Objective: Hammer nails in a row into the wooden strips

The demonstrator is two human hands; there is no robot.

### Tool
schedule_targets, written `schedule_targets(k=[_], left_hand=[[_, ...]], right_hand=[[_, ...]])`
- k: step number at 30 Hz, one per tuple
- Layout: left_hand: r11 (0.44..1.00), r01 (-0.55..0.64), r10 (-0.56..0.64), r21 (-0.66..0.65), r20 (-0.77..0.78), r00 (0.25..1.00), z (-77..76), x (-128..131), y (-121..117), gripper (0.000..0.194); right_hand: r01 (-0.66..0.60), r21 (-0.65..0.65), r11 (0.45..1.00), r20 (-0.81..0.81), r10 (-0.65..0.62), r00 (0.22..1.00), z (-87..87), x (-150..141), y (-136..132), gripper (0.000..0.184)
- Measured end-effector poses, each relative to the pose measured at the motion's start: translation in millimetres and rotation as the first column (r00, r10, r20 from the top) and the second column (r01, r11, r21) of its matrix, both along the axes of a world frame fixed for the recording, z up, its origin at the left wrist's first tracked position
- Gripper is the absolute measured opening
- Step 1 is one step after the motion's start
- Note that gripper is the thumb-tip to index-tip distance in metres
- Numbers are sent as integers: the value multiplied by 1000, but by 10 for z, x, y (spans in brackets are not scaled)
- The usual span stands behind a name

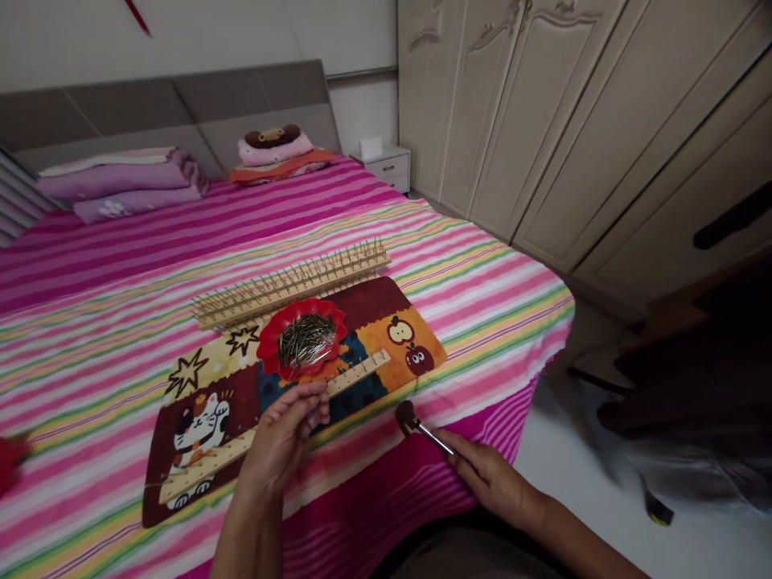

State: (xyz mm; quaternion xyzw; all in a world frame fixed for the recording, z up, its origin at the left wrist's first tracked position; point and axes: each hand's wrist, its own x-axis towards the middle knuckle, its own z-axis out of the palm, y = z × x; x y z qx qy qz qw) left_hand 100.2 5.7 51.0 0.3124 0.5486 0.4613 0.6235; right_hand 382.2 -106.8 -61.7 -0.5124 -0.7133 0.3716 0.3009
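Note:
My right hand [491, 474] grips a hammer [435, 437] by its metal handle. The dark hammer head [406, 415] hovers over the near side of the bed, to the right of the wooden strip. My left hand [289, 434] is closed, its fingertips pinched together at the middle of a wooden strip [359, 375]; what they hold is too small to make out. Small nails stand along this strip, which lies across a patterned mat [431, 346]. Just beyond my left hand sits a red scalloped bowl [269, 351] full of loose nails [306, 339].
Behind the bowl lie wooden strips [295, 283] with many upright nails. The mat rests on a striped bedspread [482, 273]. Folded bedding [126, 185] is stacked by the headboard [241, 96]. A wardrobe [512, 104] stands to the right, past the bed's edge.

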Motion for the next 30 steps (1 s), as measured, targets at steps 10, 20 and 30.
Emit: schedule_targets(k=[10, 20, 30], left_hand=[[999, 9, -14, -41, -104, 994, -271, 221, -38, 48], [994, -94, 100, 55, -137, 985, -424, 368, -64, 43], [975, -181, 204, 127, -202, 958, -496, 466, -20, 34]], right_hand=[[-13, -24, 1000, -14, 13, 1000, 51, -13, -1, 44], [-18, 10, 1000, 26, 18, 999, 2, -5, -11, 45], [-5, 24, 1000, 51, 3, 999, -17, -16, -11, 45]])
